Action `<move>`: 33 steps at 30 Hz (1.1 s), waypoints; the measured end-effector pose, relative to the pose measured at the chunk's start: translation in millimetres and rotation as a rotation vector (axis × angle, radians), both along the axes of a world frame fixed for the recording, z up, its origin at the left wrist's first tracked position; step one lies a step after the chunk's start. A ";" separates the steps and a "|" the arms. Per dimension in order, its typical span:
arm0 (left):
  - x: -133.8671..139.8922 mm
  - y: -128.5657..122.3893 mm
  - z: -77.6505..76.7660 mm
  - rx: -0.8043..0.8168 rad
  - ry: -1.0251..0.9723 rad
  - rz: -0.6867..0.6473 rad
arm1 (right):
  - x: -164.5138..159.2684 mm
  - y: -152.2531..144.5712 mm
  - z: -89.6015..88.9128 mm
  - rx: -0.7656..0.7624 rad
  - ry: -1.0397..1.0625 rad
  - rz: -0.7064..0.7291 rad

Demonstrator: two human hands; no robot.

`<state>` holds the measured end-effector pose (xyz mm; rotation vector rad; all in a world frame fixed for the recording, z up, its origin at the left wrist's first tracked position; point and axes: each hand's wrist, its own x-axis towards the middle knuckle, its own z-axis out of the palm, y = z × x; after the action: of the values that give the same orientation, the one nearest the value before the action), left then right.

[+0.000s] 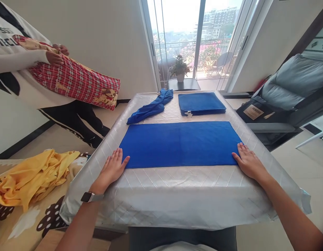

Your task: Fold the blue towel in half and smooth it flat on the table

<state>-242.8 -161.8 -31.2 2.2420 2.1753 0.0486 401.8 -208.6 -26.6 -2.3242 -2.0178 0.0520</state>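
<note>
A blue towel (181, 144) lies flat across the table as a wide, smooth rectangle. My left hand (113, 166) rests at its left end, fingers stretched out and the thumb touching the edge. At the opposite end my right hand (248, 161) lies flat, with fingertips on the towel's right edge. Beyond it sits a stack of folded blue towels (201, 103) with a white tag at its near corner. To the left of that stack, a crumpled blue towel (152, 107) lies in a loose, twisted strip.
A silver quilted cloth covers the table (177, 198). At the left, a person holds a red plaid fabric piece (80, 83). Yellow cloth (33, 177) lies on a patterned bed. A grey armchair (286, 94) stands right; a potted plant (180, 69) sits behind the table.
</note>
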 end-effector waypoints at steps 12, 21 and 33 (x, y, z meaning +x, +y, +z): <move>-11.3 -9.3 -14.6 0.119 -0.125 0.064 | 16.4 -6.2 -13.9 0.069 0.009 -0.024; -17.9 -15.3 -19.9 0.138 -0.126 0.055 | 27.6 -9.8 -22.0 0.082 0.019 -0.023; -10.9 -18.3 -10.0 0.098 -0.127 0.053 | 29.9 -9.2 -18.9 0.085 0.013 -0.021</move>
<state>-253.7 -180.1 -41.2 2.1628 2.2107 0.2968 431.7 -217.8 -45.5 -2.2868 -1.9491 -0.0195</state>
